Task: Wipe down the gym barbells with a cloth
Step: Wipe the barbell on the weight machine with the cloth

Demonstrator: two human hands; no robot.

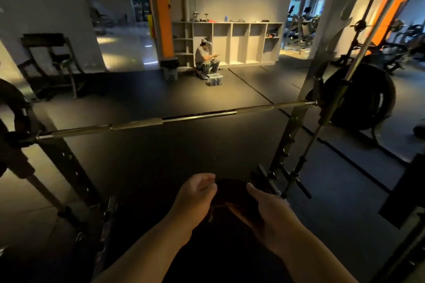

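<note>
- A dark cloth (232,193) was held low in the head view, bunched between the two hands and clear of the floor (161,163).
- The left hand (197,193) was seen with its fingers curled, pinching the cloth's left edge.
- The right hand (269,213) was wrapped round the cloth's right side, thumb laid along the top and fingers tucked beneath.
- The barbell (200,117) was carried across the rack (296,110), ahead of the hands and well apart from the cloth; it was touched by neither hand.
- A weight plate (363,99) was mounted at the bar's right end.
- Farther back, a seated person (205,60) was found beside a shelf unit (239,27), with a plastic box (214,79) on the floor just in front.
</note>
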